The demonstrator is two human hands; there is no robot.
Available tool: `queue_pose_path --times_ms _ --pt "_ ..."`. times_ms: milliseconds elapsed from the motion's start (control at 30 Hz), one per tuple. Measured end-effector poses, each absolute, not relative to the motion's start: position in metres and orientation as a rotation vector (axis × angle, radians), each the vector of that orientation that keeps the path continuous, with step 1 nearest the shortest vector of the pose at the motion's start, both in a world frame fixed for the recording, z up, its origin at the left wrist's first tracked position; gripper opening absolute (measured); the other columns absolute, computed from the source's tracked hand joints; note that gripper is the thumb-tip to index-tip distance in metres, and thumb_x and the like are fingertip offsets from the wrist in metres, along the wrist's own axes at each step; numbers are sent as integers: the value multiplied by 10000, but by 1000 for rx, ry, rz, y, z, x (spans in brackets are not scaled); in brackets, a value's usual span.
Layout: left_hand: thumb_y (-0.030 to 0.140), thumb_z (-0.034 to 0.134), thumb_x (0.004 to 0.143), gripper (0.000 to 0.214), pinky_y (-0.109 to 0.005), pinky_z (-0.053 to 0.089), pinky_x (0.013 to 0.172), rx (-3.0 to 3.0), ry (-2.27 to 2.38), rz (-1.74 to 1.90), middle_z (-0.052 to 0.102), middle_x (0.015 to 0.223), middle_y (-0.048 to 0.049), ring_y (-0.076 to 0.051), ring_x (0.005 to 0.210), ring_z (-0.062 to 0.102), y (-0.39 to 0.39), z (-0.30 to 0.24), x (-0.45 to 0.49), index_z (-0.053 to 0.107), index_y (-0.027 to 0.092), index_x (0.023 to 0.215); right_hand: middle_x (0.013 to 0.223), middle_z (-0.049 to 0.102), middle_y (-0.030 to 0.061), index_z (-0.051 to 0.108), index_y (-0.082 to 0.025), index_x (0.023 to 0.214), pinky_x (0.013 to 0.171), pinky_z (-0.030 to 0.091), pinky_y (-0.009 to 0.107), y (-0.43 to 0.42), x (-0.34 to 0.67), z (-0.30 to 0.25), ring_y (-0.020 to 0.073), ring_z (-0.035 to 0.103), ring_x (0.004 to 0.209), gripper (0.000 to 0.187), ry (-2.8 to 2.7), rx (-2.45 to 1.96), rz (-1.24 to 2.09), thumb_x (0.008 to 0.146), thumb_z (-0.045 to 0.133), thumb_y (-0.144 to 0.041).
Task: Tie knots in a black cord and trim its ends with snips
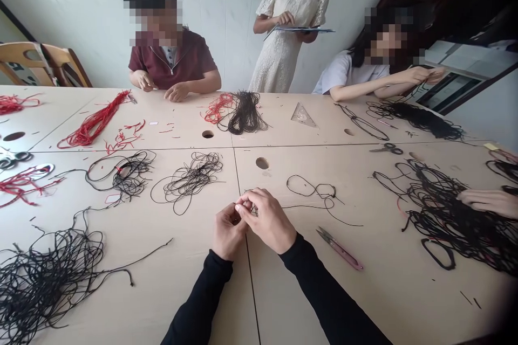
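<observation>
Over the seam of the table, my left hand (229, 230) and my right hand (269, 218) meet fingertip to fingertip. Both are closed in a pinch on a thin black cord (301, 206), which runs out to the right from under my right hand. The part between my fingers is mostly hidden. Further along, the cord lies in loose loops on the tabletop. A pair of pink-handled thread snips (340, 248) rests to the right of my right hand. A loose black cord bundle (196, 175) lies beyond my left hand.
Black cord piles (48, 275) cover the table's left front, with another tangle (441, 210) at right, where a co-worker's hand (491, 202) touches it. Red cords (97, 121), a triangle ruler (303, 115) and scissors (386, 149) lie farther back. Three people are across the table.
</observation>
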State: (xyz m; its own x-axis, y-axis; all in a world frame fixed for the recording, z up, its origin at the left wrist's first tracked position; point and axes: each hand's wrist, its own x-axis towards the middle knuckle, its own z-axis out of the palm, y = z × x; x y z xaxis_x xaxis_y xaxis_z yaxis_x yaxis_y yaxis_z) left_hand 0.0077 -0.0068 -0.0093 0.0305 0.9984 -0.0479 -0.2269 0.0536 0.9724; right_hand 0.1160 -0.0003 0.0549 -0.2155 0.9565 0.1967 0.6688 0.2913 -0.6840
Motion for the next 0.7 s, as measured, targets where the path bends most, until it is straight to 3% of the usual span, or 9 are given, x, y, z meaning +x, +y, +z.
queue_pose_path --times_ms 233,567,700 --pt "471 725 698 348 -190 310 349 865 1093 1200 537 479 39 -64 351 415 -6 2 4 580 154 696 775 649 27 582 -189 832 638 460 277 0 128 45 149 549 652 93 -1698 -1489 721 857 539 -269" --pt "377 745 702 277 -197 362 359 730 978 1279 575 538 22 -76 392 468 -3 -4 0 596 143 709 631 531 -10 579 -172 795 549 364 255 -5 133 35 119 423 549 351 -1466 -1496 1022 870 515 -509" --pt "349 744 696 254 -198 356 357 706 963 1284 569 525 22 -83 396 474 -3 -4 1 589 147 684 701 581 16 631 -153 817 591 377 257 -4 133 33 128 477 632 366 -1378 -1351 1334 827 579 -515"
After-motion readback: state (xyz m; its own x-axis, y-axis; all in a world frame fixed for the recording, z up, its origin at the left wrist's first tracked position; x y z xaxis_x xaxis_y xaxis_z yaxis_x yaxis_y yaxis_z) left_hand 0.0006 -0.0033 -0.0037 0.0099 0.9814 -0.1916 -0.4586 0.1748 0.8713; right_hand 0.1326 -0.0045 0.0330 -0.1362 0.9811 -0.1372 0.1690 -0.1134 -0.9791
